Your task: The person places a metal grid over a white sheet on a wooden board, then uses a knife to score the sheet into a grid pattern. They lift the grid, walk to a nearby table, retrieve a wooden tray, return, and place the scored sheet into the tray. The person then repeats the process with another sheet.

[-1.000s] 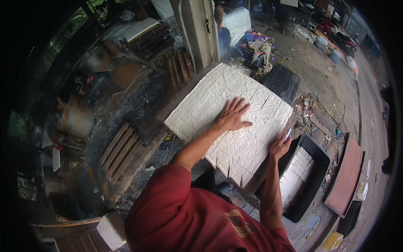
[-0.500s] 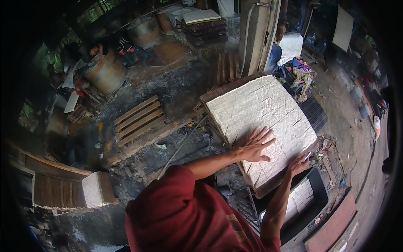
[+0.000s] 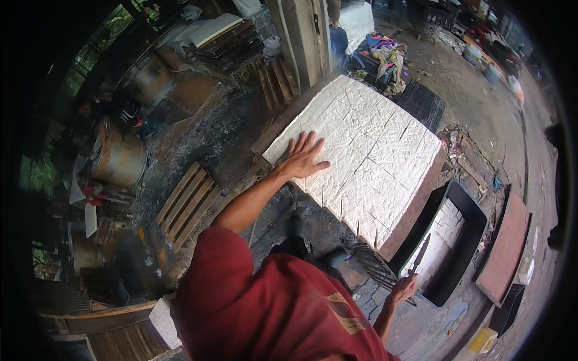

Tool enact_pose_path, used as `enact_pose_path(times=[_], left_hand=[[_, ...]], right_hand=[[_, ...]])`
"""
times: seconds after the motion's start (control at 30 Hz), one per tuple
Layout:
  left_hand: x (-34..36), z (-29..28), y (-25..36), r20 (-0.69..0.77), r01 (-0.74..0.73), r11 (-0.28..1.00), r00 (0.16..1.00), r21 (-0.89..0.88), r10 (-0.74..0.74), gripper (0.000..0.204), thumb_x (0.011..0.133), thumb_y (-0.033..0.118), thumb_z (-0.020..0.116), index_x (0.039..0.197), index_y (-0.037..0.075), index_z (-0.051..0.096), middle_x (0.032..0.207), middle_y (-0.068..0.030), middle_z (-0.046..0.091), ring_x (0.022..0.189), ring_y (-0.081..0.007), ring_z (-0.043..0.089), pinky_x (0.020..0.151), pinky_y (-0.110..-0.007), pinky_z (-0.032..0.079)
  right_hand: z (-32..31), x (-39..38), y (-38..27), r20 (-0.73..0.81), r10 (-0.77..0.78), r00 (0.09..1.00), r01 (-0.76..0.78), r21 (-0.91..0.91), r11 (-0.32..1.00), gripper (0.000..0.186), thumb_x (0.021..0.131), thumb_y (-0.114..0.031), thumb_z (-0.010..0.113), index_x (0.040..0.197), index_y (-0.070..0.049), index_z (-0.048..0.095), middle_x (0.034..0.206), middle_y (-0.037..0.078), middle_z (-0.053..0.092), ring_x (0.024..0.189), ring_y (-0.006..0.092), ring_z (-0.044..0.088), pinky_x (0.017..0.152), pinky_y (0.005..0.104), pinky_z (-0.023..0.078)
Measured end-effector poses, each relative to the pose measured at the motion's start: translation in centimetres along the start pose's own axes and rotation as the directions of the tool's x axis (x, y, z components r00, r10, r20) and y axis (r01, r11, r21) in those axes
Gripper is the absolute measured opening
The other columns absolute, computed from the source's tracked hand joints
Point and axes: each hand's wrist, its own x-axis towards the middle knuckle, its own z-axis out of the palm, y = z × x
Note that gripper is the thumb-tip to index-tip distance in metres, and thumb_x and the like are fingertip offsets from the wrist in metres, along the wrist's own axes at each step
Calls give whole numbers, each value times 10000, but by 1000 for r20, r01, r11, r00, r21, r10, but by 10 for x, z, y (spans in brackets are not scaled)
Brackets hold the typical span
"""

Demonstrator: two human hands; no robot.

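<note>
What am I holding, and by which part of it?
Right hand: a knife, by its handle. Left hand: nothing held, spread on the white slab.

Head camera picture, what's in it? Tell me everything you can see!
White slab: one, white, centre.
Board: one, brown, under the slab.
Knife: one, dark, in right hand.
Tub: one, black, right of slab.
Blocks: many, white, inside tub.
Slatted pallet: one, brown, left.
Drums: at least two, rusty, far left.
Post: one, grey, top centre.
Rag pile: one, multicoloured, beyond slab.
Crate or mat: one, black, beyond slab.
Panel: one, reddish, far right.
Container: one, yellow, lower right.
Rest: too dim or jumbled to name.
Shirt: one, red, bottom.
Left hand: one, bare, spread on slab.
Right hand: one, bare, holding knife.
</note>
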Motion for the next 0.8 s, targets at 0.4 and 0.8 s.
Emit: enact_pose_path(times=[0.4,0.8], left_hand=[[144,-16,-40,-25,-182,979,982,92,185,1074,924,808,455,1662,78,177,1722,-238,92,1586,-458,33,1258,-611,17],[114,-37,7,-2,-133,989,991,67,133,1066,953,775,454,1646,14,177,1695,-319,80,1571,-508,25,1260,-605,28]], right_hand=[[134,-166,82,179,183,967,-88,-440,894,436,1037,-405,607,915,13,604,722,105,573,702,220,535,666,428,458],[233,-76,221,343,-452,823,565,-569,597,308,966,-214,611,1220,-39,608,1188,197,654,1103,370,615,976,507,456]])
